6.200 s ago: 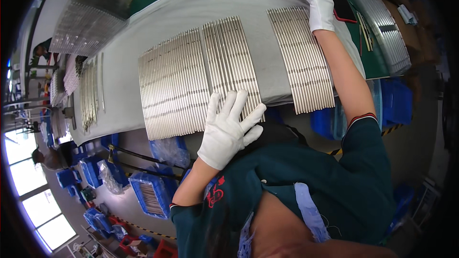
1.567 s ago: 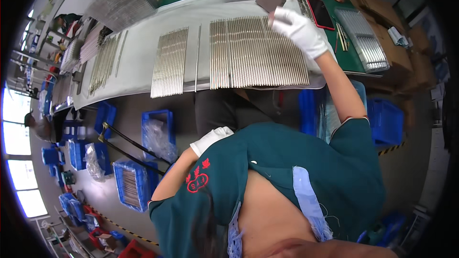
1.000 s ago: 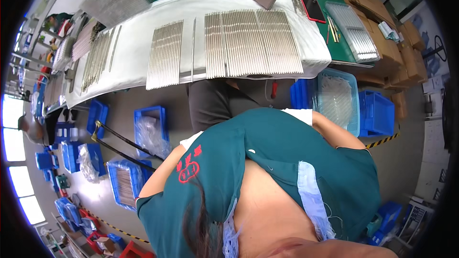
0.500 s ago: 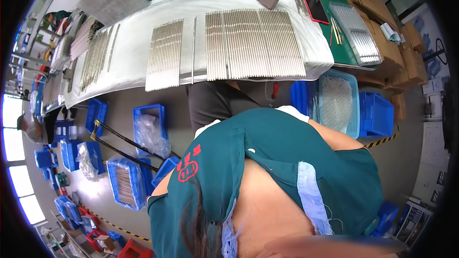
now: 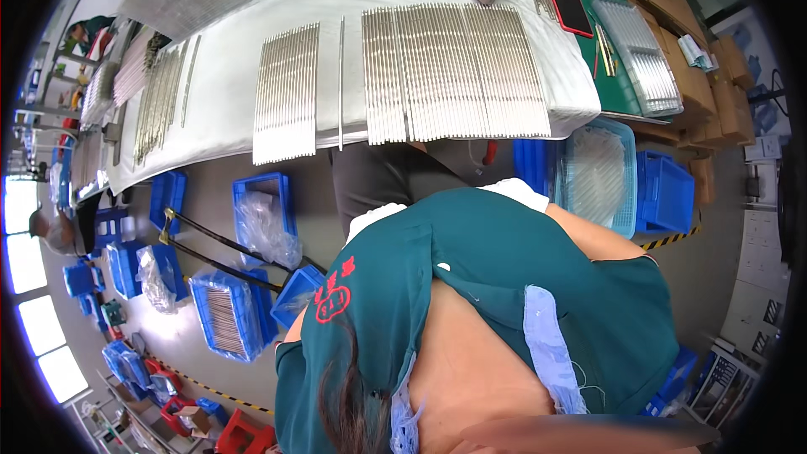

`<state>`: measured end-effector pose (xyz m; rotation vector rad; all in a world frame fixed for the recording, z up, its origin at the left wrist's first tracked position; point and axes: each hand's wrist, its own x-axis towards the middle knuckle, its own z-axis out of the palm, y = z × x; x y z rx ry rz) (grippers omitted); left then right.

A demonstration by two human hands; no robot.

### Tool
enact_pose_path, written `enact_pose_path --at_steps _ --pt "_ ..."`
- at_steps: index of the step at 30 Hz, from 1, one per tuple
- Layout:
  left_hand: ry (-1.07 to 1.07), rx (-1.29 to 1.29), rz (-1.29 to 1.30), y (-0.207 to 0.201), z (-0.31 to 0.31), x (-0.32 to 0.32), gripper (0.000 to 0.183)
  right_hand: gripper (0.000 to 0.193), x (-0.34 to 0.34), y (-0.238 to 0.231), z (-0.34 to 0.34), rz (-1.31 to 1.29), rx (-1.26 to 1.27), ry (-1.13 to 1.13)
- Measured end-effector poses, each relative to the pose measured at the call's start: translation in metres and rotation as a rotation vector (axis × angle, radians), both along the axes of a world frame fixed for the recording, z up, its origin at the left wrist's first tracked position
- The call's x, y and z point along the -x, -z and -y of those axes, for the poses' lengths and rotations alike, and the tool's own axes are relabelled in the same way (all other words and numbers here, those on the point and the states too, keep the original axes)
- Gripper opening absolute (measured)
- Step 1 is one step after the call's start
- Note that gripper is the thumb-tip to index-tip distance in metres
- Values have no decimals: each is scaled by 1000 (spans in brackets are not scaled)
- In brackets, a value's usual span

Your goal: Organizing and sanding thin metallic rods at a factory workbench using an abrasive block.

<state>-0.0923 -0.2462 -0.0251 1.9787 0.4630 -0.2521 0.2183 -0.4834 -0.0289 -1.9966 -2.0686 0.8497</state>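
Your green shirt (image 5: 504,244) blocks the fingers of your left hand (image 5: 374,219) and right hand (image 5: 517,192), so I can't tell how open they are or what they hold; shiny rods (image 5: 441,76) lie at twelve o'clock, a phone (image 5: 569,5) at one, a blue bin (image 5: 668,212) at three

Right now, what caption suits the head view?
Rows of silvery rods on white cloth, gloved hands partly hidden by the shirt.

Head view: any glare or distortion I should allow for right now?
Head view: windows at far left blown out to white; head view: bright sheen along the metal rods; head view: glare patch on the floor at left; head view: black corners, straight edges bending toward the rim.
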Motion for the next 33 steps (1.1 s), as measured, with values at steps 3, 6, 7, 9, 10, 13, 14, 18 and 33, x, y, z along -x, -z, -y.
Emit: enact_pose_path --at_steps 3,6,7,9,10,13,14,18,33 --pt "-12 -1 5 1 -1 -3 41 28 0 3 -1 20 151 -10" --pt "-14 -2 5 1 -3 -6 40 30 0 12 10 4 165 41" --pt "-16 0 6 1 -4 -7 40 30 -1 18 16 -2 121 64" --pt "-17 0 6 2 -5 -9 40 31 -1 33 28 -72 90 137" --pt "-17 -1 7 2 -5 -10 40 31 -2 42 30 -131 40 167" --pt "-8 -3 4 3 -6 -14 40 30 -1 69 20 -141 1 141" --pt "-5 -1 5 4 -6 -15 40 30 0 75 12 -190 -98 103" --pt "-2 -3 3 5 -7 -20 40 29 5 66 -28 -92 62 -38" --pt "-17 -14 -36 19 4 -26 39 30 -15 -2 9 -81 162 7"
